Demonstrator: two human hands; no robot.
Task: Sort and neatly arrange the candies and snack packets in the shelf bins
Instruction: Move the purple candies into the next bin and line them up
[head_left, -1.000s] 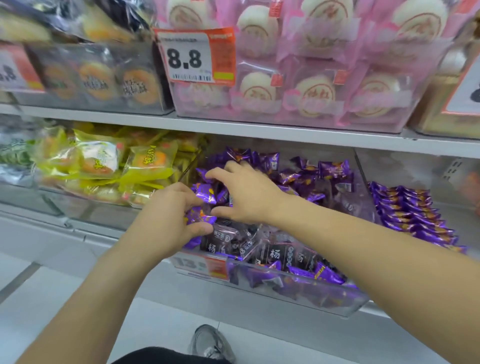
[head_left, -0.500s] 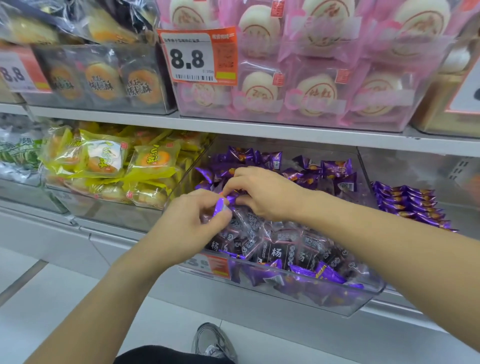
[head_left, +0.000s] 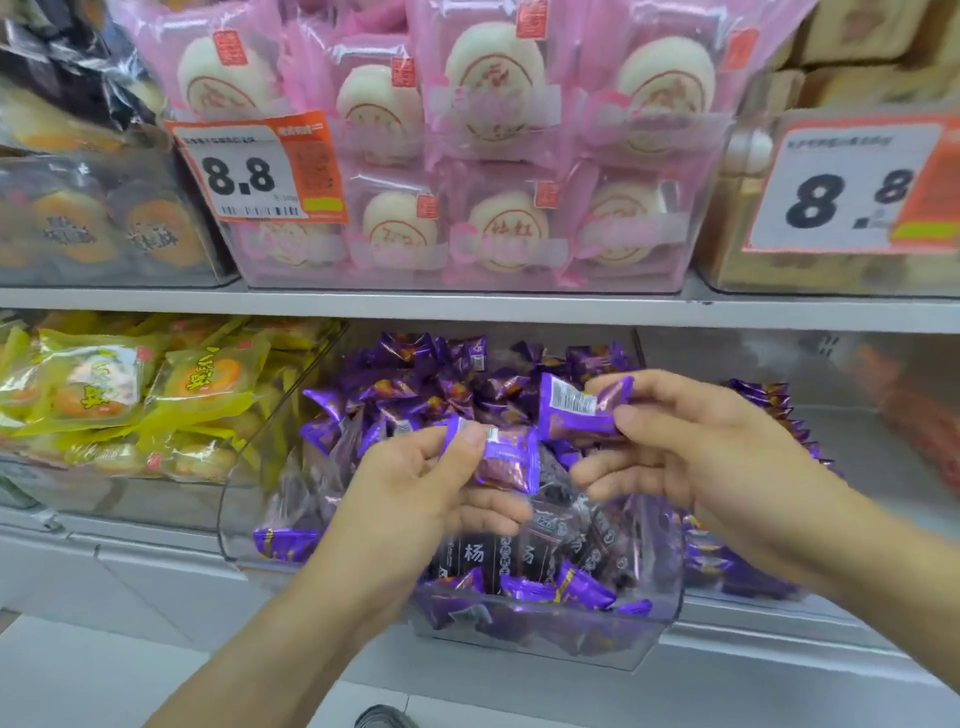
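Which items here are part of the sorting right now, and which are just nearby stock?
In play:
left hand pinching a purple candy
right hand pinching another purple candy
clear bin of purple and dark packets

Nearby stock:
yellow packets
pink cakes
price tag

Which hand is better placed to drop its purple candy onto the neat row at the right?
Right hand, probably. It holds a candy and sits nearer the row; the left hand is farther over.
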